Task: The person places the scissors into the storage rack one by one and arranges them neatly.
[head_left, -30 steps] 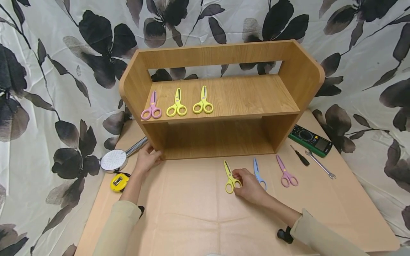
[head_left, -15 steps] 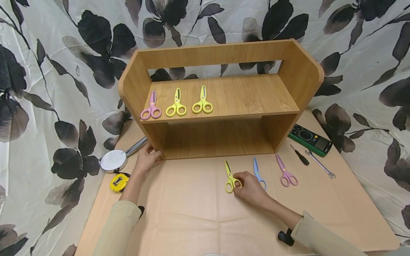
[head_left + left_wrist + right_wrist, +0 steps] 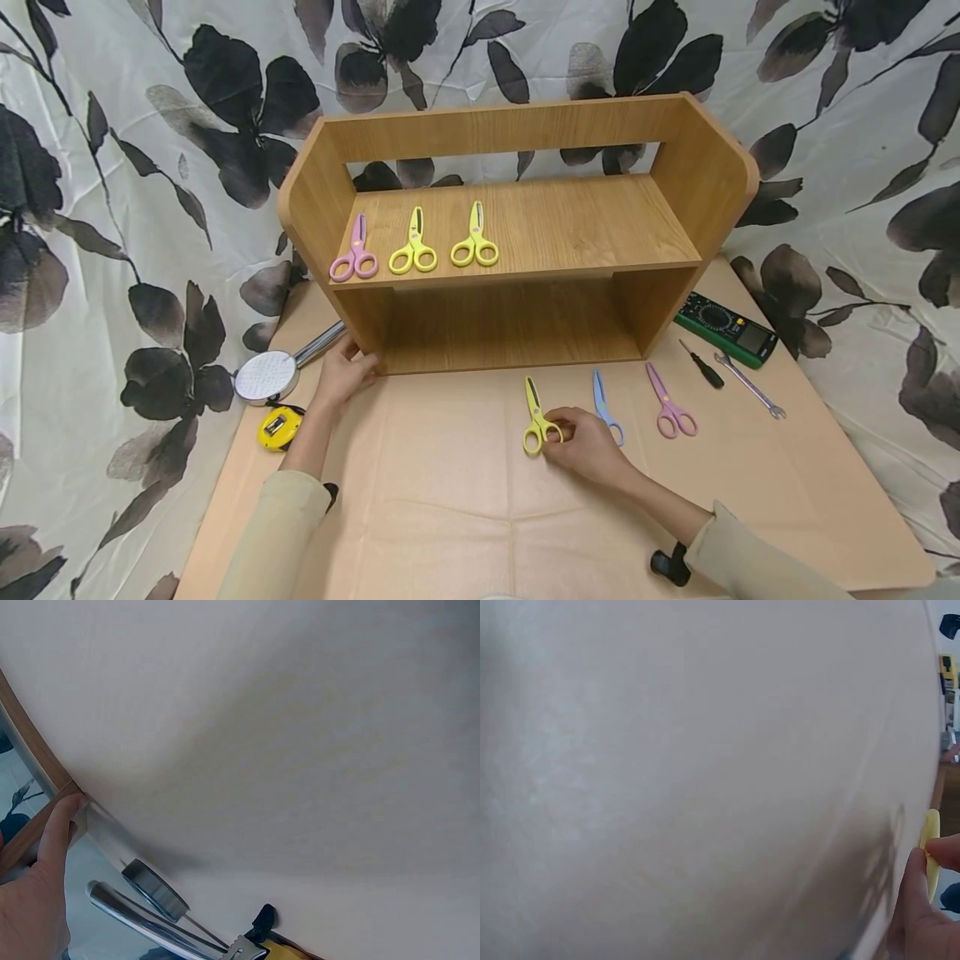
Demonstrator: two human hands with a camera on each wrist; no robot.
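My right hand (image 3: pixel 587 445) pinches one handle loop of yellow scissors (image 3: pixel 536 421), blades pointing away from me, in front of the wooden shelf (image 3: pixel 517 371). In the right wrist view, thumb and finger meet on the yellow handle (image 3: pixel 932 825), at the far right. With its thumb on the front edge, my left hand (image 3: pixel 347 372) grips the shelf's lower left corner; the left wrist view shows the thumb against the wooden edge (image 3: pixel 36 825). Pink scissors (image 3: pixel 355 249) and two yellow pairs (image 3: pixel 412 243) lie in a row on the upper board.
Right of my right hand lie blue scissors (image 3: pixel 606 407), pink scissors (image 3: pixel 670 402), a black-handled screwdriver (image 3: pixel 705 367), a wrench (image 3: pixel 750 386) and a green multimeter (image 3: pixel 727 329). Near my left forearm are a shower head (image 3: pixel 267 376) and a yellow tape measure (image 3: pixel 280 427). Patterned cloth surrounds the table.
My right hand and the yellow scissors it pinches have shifted slightly left and toward me. My left hand stays on the shelf corner.
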